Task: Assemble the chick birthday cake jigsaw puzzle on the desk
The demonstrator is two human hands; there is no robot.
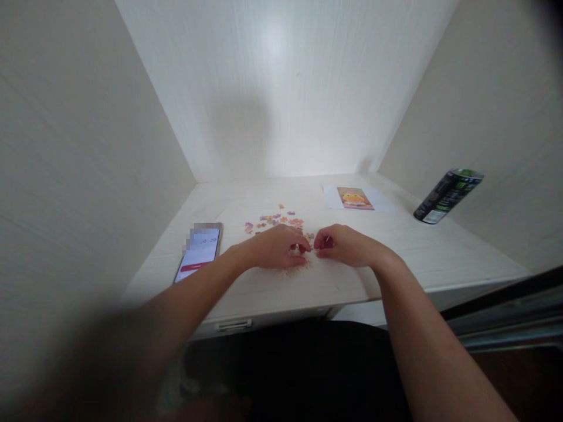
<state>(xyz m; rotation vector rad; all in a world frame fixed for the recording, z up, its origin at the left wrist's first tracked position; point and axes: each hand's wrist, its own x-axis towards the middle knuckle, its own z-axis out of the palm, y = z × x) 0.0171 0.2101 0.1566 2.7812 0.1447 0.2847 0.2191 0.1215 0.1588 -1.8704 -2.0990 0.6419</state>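
Loose jigsaw puzzle pieces [275, 221] in purple, orange and pink lie scattered on the white desk, just beyond my hands. My left hand [281, 246] is over the near part of the pieces, its fingers curled toward the thumb. Facing it, my right hand [345, 245] has its thumb and fingers bent in a pinch. The fingertips of both hands almost meet beside a few small pieces. Whatever is between the fingers is too small and hidden to make out. More pale pieces [292, 271] lie below my left hand, nearer the desk's front edge.
A lit phone [200, 252] lies to the left, close to my left forearm. At the back right a picture card [355, 198] rests on white paper [332, 198]. A dark can [446, 196] stands farther right. White panels enclose the desk [259, 296] on three sides.
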